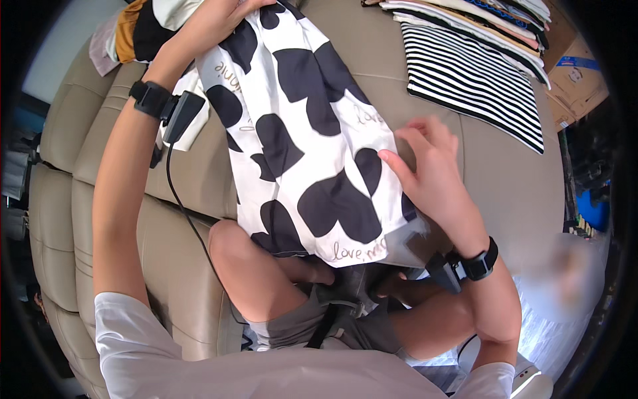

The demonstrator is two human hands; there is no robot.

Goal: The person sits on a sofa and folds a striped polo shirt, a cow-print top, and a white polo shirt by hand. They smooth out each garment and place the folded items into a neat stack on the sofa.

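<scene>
A white garment with black hearts and script lettering hangs in front of me, its lower edge over my knees. At its upper end my left hand grips the fabric, partly cut off by the picture's top edge. Beside the garment's right edge is my right hand, thumb and fingers apart; the fingertips are slightly blurred and the thumb overlaps the cloth. Both wrists wear black straps with small devices.
A beige leather sofa spreads under and around the garment. A black-and-white striped garment lies at upper right beside a stack of folded clothes. More clothes lie at upper left. A cardboard box stands far right; a cable trails from my left wrist.
</scene>
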